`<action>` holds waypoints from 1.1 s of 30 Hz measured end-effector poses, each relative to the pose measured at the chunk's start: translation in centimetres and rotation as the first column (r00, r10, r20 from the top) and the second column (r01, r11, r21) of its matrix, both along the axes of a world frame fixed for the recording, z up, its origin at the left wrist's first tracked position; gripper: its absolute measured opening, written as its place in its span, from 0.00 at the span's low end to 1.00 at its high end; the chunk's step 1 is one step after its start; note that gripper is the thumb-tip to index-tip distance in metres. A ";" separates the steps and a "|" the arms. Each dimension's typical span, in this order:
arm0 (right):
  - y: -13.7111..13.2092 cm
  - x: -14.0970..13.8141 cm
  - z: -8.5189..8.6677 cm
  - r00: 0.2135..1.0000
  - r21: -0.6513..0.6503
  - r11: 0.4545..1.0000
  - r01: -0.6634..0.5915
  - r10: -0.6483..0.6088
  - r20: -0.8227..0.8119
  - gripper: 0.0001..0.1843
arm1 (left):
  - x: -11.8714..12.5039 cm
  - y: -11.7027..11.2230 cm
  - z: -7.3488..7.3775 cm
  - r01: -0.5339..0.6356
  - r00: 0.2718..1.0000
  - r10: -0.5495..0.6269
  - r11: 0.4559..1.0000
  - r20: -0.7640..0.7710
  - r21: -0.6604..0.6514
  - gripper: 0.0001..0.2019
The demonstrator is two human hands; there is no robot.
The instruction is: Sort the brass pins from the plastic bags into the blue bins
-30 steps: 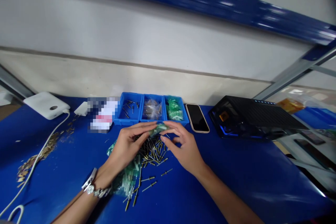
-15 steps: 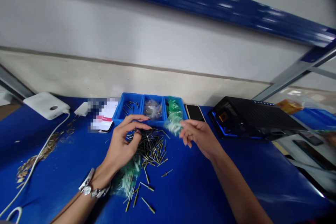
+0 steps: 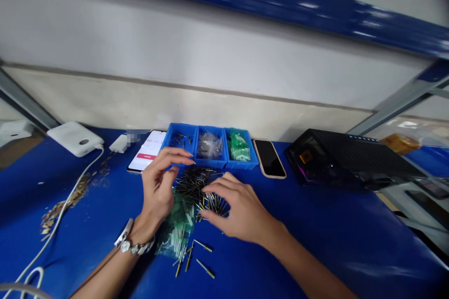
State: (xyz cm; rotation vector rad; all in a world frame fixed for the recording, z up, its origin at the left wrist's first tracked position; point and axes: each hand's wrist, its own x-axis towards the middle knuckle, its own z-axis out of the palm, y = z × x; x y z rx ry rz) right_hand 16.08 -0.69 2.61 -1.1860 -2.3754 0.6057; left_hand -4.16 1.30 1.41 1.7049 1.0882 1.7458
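Observation:
My left hand point(image 3: 157, 189) hovers at the left of a pile of thin metal pins that look like blind rivets point(image 3: 192, 178). Its fingers are curved and apart, holding nothing I can see. Over the pile's right side is my right hand point(image 3: 242, 208), thumb and fingers spread around some brass-coloured pins. A clear green-tinted bag point(image 3: 175, 238) with white pieces and pins inside lies beside my left wrist. Several loose pins point(image 3: 205, 268) are scattered in front of it. The right bin point(image 3: 242, 164) contains a small green-and-white plastic bag point(image 3: 239, 145).
Behind the pile, the left bin point(image 3: 180, 128) holds a few pins and the middle bin point(image 3: 210, 164) a clear bag. Phones point(image 3: 270, 159) point(image 3: 146, 147) flank the bins. A black box device point(image 3: 336, 159) stands right; a white device point(image 3: 75, 139) with a cable and brown scraps point(image 3: 75, 196) lie left.
My right hand has let go of the small plastic bag, which now lies in the right bin, and has moved down and left over the pins. My left hand stays near the pile, fingers apart.

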 end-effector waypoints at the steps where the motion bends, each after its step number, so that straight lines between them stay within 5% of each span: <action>1: -0.5 -0.9 0.1 0.996 0.022 0.998 -0.053 0.051 0.074 0.21 | 0.0 0.0 -0.1 0.005 1.000 -0.006 1.000 0.011 0.003 0.14; 3: -1.1 -2.6 0.0 0.968 0.049 0.988 -0.148 0.134 0.211 0.24 | 0.0 0.1 -0.2 0.016 1.000 -0.016 1.000 0.020 0.004 0.14; 6: -1.4 -4.1 -0.5 0.939 0.105 0.979 -0.175 0.134 0.316 0.14 | 0.0 0.0 -0.2 0.018 1.000 -0.018 1.000 -0.003 -0.004 0.14; 11: -0.4 -3.5 -1.4 0.987 0.148 0.988 -0.045 0.021 0.160 0.11 | -0.1 0.1 -0.1 0.008 0.998 -0.010 0.999 -0.057 -0.033 0.12; 16: 2.0 -0.6 -1.9 0.944 -0.244 0.967 0.072 -0.145 -0.297 0.15 | 0.3 0.4 -0.2 0.097 0.986 -0.116 0.983 -0.115 -0.159 0.09; 22: 3.4 1.8 -1.5 0.865 -0.558 0.830 -0.014 -0.270 -0.423 0.17 | 1.2 0.8 -1.7 0.315 0.936 -0.352 0.860 -0.020 -0.401 0.13; 25: 3.1 2.0 -1.4 0.840 -0.541 0.841 0.004 -0.296 -0.455 0.18 | 1.2 0.9 -2.1 0.385 0.910 -0.415 0.828 0.017 -0.407 0.15; 28: 2.7 2.0 -1.6 0.810 -0.448 0.893 0.040 -0.292 -0.509 0.20 | 1.0 0.9 -2.0 0.346 0.919 -0.389 0.873 -0.062 -0.344 0.06; 33: 2.4 2.4 -2.0 0.811 -0.264 0.960 0.090 -0.225 -0.540 0.17 | 1.0 0.5 -1.3 0.326 0.931 -0.358 0.903 -0.068 -0.281 0.06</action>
